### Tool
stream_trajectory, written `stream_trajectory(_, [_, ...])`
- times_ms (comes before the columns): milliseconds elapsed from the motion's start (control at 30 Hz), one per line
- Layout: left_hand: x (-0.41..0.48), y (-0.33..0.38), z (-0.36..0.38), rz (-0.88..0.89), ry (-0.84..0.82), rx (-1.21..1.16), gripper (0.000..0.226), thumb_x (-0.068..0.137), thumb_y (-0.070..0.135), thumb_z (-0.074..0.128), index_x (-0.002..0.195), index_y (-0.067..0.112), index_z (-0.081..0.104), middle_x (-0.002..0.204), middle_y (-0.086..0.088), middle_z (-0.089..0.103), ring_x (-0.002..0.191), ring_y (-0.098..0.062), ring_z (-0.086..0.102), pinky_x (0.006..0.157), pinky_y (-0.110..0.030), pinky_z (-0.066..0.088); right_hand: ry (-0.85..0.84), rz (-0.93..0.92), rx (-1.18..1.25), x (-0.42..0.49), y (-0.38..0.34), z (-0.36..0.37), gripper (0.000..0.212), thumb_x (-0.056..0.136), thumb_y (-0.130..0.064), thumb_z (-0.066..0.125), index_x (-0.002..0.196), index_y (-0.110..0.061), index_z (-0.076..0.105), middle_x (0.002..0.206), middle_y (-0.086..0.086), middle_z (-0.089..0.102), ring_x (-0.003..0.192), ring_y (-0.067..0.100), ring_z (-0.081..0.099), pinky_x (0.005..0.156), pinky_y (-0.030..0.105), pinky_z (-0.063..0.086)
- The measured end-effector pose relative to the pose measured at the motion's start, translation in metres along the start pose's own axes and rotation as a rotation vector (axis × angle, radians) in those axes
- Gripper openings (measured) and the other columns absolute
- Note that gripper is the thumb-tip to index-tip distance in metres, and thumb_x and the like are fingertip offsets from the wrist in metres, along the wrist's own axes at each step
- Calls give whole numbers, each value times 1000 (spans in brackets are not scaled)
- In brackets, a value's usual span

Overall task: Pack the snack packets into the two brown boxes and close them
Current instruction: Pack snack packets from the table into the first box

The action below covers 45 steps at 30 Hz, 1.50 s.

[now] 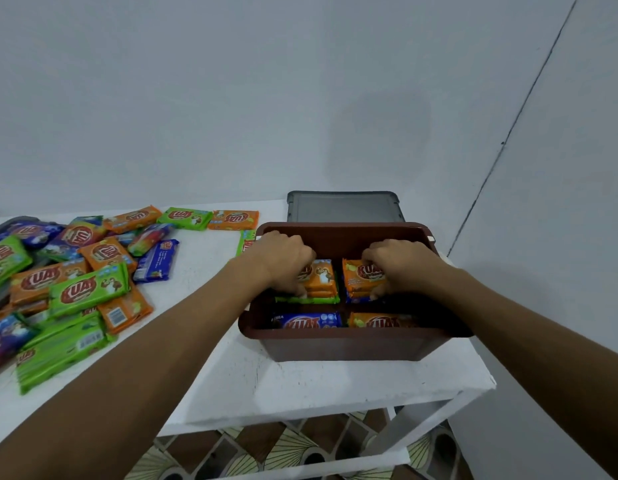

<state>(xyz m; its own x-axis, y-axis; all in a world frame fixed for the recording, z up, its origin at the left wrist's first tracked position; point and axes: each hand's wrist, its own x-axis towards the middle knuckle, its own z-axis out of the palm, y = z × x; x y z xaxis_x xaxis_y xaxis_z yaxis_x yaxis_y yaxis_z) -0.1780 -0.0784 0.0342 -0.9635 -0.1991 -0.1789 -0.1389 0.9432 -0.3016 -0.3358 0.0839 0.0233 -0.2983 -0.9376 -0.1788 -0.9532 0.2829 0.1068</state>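
Snack packets (321, 277) are being pressed into the brown box (342, 344) at the table's (283, 382) right end, left hand (283, 259) and right hand (399, 263) each clenched on a stack, best seated flat and level.

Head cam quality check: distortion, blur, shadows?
Head view: wide-angle stretch bows both forearms outward; soft, flat light with a faint shadow on the wall; brown box interior dim; left hand and right hand slightly soft, packet pile print readable.
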Motion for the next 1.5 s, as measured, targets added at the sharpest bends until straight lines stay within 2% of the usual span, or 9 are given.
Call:
stream_trajectory(133, [-24,-31,6,26,127,-316,38,86,54,62,107,22,61,105,3,64,95,-16,59,82,-34,49,5,-3,73,3,-3,-8,51,81,-48,70,125,-32,52,124,-8,56,111,15,53,82,33,49])
stream_trajectory(333, [-60,-72,47,-179,553,-539,25,94,35,58,107,14,61,112,-3,57,102,-20,52,84,-39,47,275,-114,222,21,-44,-34,17,90,-40,60,104,-30,63,105,-10,62,95,10,55,79,36,52])
stream_trajectory(600, [-164,-157,136,-525,214,-389,49,86,41,64,128,18,55,131,-4,52,119,-25,49,90,-37,47,396,-235,302,69,-136,-56,14,90,-36,56,99,-30,65,94,-12,57,91,9,51,77,40,50])
stream_trajectory(733, [-209,-194,167,-619,71,-405,73,84,46,67,146,29,32,149,-5,38,136,-28,36,106,-48,39,337,-274,279,90,-189,-61,19,91,-38,57,107,-30,62,103,-11,57,102,11,50,84,37,47])
stream_trajectory(967, [-234,-225,179,-528,195,-509,85,80,42,75,149,20,31,153,-11,32,134,-32,41,105,-45,42,44,-334,168,119,-294,-48,35,91,-44,58,124,-30,55,120,-5,58,112,15,51,84,34,47])
stream_trajectory(1100, [-251,-241,189,-497,209,-509,86,81,46,72,151,19,29,150,-11,32,131,-31,42,101,-43,43,38,-323,263,135,-336,-22,45,93,-44,55,135,-32,47,131,6,50,119,26,49,87,41,50])
stream_trajectory(1267, [-266,-252,208,-470,244,-604,88,79,46,73,151,19,29,151,-7,36,138,-25,35,109,-37,33,48,-277,258,145,-355,1,61,88,-56,57,143,-38,35,156,5,24,140,28,26,101,45,43])
stream_trajectory(1400, [-268,-254,216,-481,276,-660,90,79,49,72,151,19,28,152,-5,36,138,-22,34,110,-36,31,121,-257,254,148,-363,5,56,87,-53,61,133,-26,43,149,3,37,136,25,34,97,40,47])
stream_trajectory(1500, [-270,-251,219,-473,306,-675,89,80,48,71,151,18,28,150,-5,37,135,-21,36,108,-34,32,146,-234,291,147,-366,1,46,89,-46,60,124,-21,44,124,3,58,106,17,55,72,28,51])
